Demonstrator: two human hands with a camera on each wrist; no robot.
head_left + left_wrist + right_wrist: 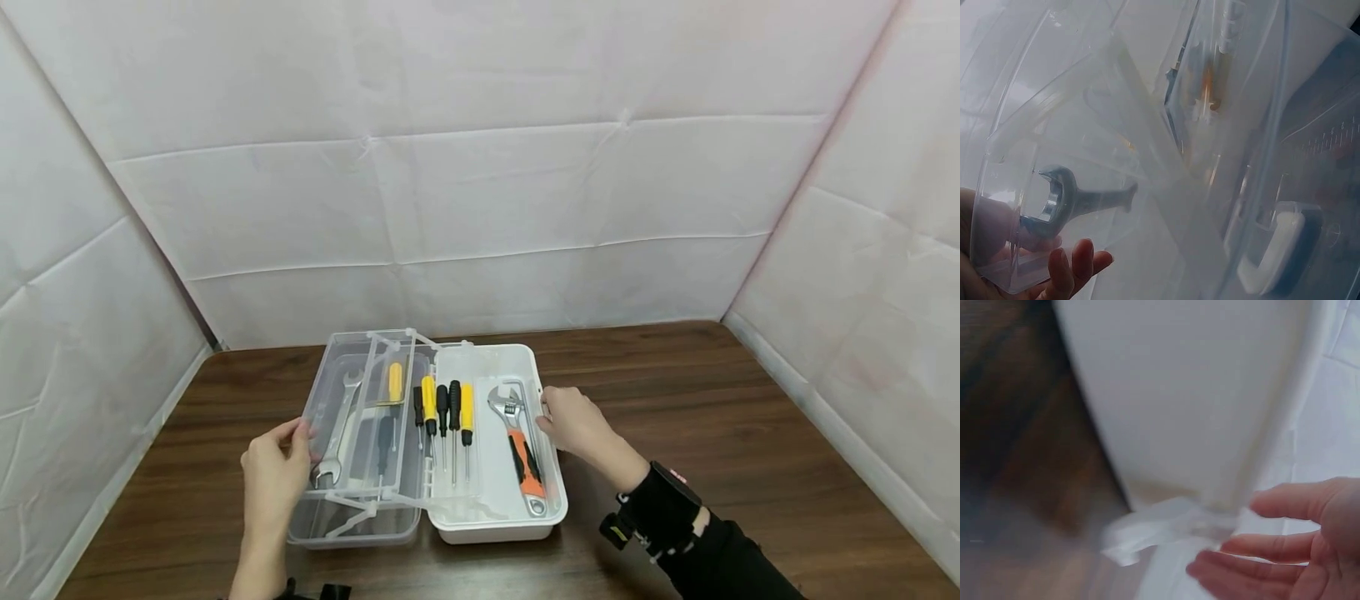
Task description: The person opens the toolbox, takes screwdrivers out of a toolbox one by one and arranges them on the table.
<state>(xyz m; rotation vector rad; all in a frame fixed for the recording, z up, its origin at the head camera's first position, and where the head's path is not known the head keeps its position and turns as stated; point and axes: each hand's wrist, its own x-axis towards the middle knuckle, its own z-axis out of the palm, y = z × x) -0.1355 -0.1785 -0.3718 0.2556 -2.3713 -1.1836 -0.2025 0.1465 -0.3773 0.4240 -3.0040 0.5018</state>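
Observation:
A white toolbox (498, 533) lies opened, its clear lid (360, 537) folded out to the left and a clear tray (315, 404) raised over that lid on hinged arms. My left hand (273, 471) pinches the tray's left edge; in the left wrist view its fingers and thumb show around the clear plastic. Inside the tray, close to those fingers, is an open-end wrench (343, 429). My right hand (577, 425) is at the box's right rim, thumb and fingers apart beside a translucent latch (1166, 528). An orange-and-black adjustable wrench (525, 467) lies in the box near it.
Several yellow and black screwdrivers (429, 404) line the box's left side, and a hex key (528, 417) lies beside the adjustable wrench. The brown wooden table (660, 383) meets white sheet walls (510, 192) at the back and sides.

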